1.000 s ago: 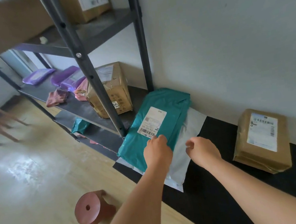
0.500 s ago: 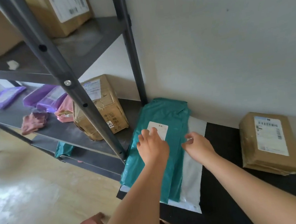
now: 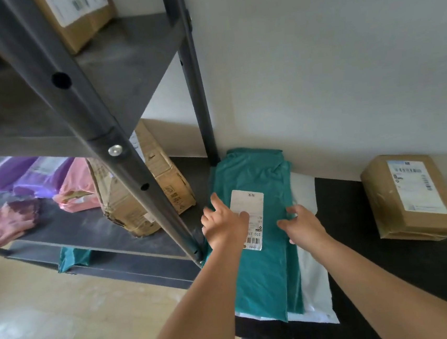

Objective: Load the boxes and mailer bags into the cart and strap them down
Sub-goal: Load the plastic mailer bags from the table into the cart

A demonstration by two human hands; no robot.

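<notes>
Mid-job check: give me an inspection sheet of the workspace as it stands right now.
Surface: black platform against the wall, beside a grey metal rack.
Job's things: teal mailer bag lies on a white mailer bag; brown box sits apart to the right; second box, purple bags and pink bag are on the rack shelf. Cart and straps not in view.
Clutter: crumpled pink item on the shelf.
Hands: left hand rests with fingers spread on the teal bag, at its label; right hand on the bag's right edge, grip unclear.
Cables: nothing seen.
Surroundings: pale wall, wooden floor.
</notes>
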